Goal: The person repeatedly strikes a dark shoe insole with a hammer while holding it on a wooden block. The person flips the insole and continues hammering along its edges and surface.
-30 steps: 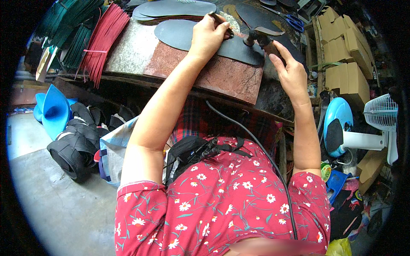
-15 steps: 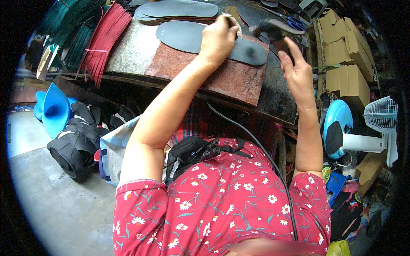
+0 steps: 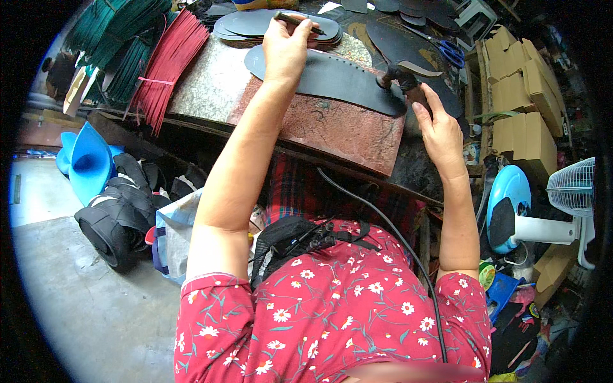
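A dark grey, sole-shaped sheet (image 3: 332,80) lies on a reddish stone slab (image 3: 357,137), with a row of small holes along its far edge. Over the sheet's left part, my left hand (image 3: 285,54) is closed around a thin dark metal punch (image 3: 300,23), tilted nearly flat and clear of the sheet. My right hand (image 3: 442,131) grips a hammer (image 3: 401,78) by its handle, index finger stretched along it. The hammer's dark head is at the right end of the sheet; whether it touches is hard to tell. My palm hides most of the handle.
Behind the sheet is a stack of similar soles (image 3: 255,27). Bundles of red strips (image 3: 169,70) and green strips (image 3: 105,35) lie at the left. Blue-handled scissors (image 3: 451,54) rest at back right, near cardboard boxes (image 3: 527,83). A fan (image 3: 568,191) stands far right.
My left hand has moved left and away from the sheet's far edge, uncovering the row of holes. The hammer, blurred and raised before, has come down to the sheet's right end.
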